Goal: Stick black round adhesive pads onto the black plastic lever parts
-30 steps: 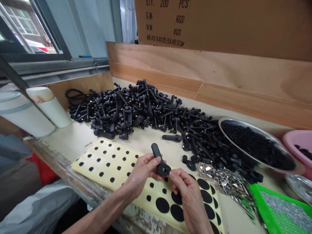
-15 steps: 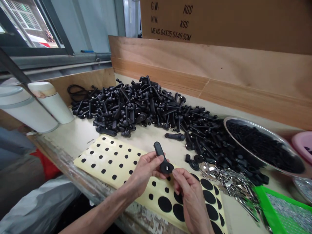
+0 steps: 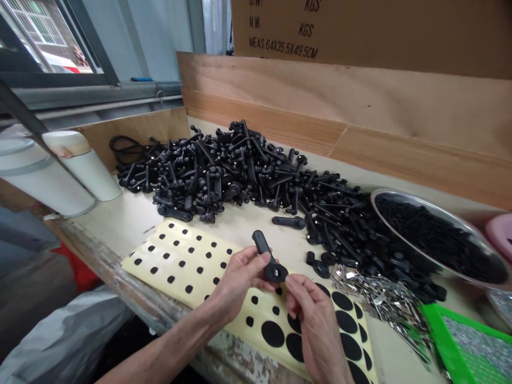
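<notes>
Brown cardboard carton (image 3: 360, 32), printed with "MEAS 64X35.5X49.5CM", is propped behind a plywood board (image 3: 320, 101) lining the back edge of the workbench tabletop (image 3: 120, 224). Two white cylinders (image 3: 82, 165) are stood at the tabletop's left end. A large heap of black plastic handles (image 3: 224, 170) is spread along the back edge and runs right against a stainless steel bowl (image 3: 440, 210) filled with small black parts. A pink basin (image 3: 500, 232) is partly seen past the bowl. A green tray (image 3: 444, 341) is set near the front right corner, with loose silver metal clips (image 3: 380, 304) scattered just beside it.

A cream sticker sheet (image 3: 180, 261) printed with black dots is laid near the front edge. Above its right part, a single black handle (image 3: 262, 250) is gripped by the left hand (image 3: 244, 272), its fingers closed around the neck. The right hand (image 3: 316, 320) is held just beside the handle's head, its fingers (image 3: 292, 285) drawn into a narrow pinch; whether anything is held between them cannot be told.
</notes>
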The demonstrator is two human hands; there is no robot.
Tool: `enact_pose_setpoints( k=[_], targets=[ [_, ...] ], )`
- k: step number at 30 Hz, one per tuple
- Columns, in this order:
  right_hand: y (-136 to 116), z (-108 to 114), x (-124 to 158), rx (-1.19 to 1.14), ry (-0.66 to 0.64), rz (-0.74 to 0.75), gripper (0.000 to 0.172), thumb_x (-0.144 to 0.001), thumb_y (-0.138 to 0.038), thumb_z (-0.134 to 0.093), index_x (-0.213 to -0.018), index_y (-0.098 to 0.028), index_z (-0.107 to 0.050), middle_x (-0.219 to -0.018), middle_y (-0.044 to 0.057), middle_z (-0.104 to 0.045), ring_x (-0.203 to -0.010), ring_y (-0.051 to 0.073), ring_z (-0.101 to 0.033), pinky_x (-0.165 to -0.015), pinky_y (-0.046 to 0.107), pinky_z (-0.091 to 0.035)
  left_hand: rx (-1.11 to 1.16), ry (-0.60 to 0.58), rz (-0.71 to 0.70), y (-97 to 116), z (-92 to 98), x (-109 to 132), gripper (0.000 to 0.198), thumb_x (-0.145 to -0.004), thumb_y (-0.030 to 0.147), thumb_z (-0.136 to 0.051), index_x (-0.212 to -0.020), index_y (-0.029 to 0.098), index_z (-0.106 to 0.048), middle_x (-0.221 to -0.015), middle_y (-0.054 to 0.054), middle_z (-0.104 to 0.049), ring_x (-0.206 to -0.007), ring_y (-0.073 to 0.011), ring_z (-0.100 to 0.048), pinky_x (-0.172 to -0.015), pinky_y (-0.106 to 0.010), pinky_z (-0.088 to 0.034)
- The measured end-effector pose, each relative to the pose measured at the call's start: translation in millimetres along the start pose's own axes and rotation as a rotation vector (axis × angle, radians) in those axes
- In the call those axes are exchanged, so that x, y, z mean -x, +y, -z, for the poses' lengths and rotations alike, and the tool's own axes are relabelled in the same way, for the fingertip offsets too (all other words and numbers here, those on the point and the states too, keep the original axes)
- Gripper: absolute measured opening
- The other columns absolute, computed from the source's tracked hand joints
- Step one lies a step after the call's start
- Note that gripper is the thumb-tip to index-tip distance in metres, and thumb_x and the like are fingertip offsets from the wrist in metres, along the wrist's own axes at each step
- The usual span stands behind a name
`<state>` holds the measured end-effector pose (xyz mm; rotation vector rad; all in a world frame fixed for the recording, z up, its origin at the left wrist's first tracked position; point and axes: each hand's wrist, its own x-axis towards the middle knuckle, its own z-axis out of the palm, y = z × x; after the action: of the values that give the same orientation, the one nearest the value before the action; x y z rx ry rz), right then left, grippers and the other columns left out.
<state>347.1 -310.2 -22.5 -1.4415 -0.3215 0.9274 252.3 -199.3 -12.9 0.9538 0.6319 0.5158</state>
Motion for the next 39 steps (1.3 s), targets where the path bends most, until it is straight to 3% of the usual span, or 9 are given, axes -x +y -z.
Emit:
enact_pose_setpoints(
  k=[10, 17, 24, 39],
  targets=[
    [-1.4, -2.1, 2.3, 0.033, 0.015, 0.037, 0.033, -0.078, -0.047, -0.068, -0.064, -0.019, -0.056, -0.054, -0.005, -0.037, -0.053, 0.011, -0.026, -0.049, 0.026, -0.022, -0.036, 0.017, 0.002, 1.7, -2.3, 1.1, 0.031, -0.083, 0.042, -0.063, -0.094, 0.013, -0.065, -0.085, -0.008, -0.068, -0.068, -0.0148, -0.063, -0.059, -0.024, -0.053],
    [-7.1, -0.3, 5.9, 0.01, 0.084, 0.285, 0.03, -0.08, -0.043, -0.068, -0.064, -0.02, -0.055, -0.061, -0.004, -0.04, -0.058, 0.012, -0.033, -0.053, 0.027, -0.026, -0.064, 0.109, -0.023, 5.8, -3.6, -0.1, 0.026, -0.084, 0.038, -0.062, -0.09, 0.013, -0.063, -0.084, -0.008, -0.067, -0.068, -0.016, -0.064, -0.06, -0.026, -0.054],
    [-2.3, 1.6, 0.6, -0.044, -0.004, 0.048, 0.031, -0.081, -0.042, -0.067, -0.063, -0.019, -0.054, -0.055, -0.005, -0.039, -0.055, 0.011, -0.029, -0.053, 0.025, -0.027, -0.077, 0.082, -0.023, 2.3, -2.6, 0.4, 0.029, -0.084, 0.04, -0.062, -0.094, 0.013, -0.063, -0.088, -0.008, -0.067, -0.072, -0.0161, -0.064, -0.061, -0.025, -0.054],
    [1.3, 0.5, -2.0, 0.002, -0.005, 0.0, 0.031, -0.079, -0.045, -0.068, -0.067, -0.019, -0.058, -0.053, -0.005, -0.039, -0.053, 0.01, -0.028, -0.049, 0.024, -0.024, -0.028, 0.041, -0.025, 2.2, -1.7, 2.4, 0.035, -0.082, 0.046, -0.064, -0.094, 0.013, -0.065, -0.087, -0.009, -0.068, -0.068, -0.015, -0.064, -0.059, -0.024, -0.053]
  ],
)
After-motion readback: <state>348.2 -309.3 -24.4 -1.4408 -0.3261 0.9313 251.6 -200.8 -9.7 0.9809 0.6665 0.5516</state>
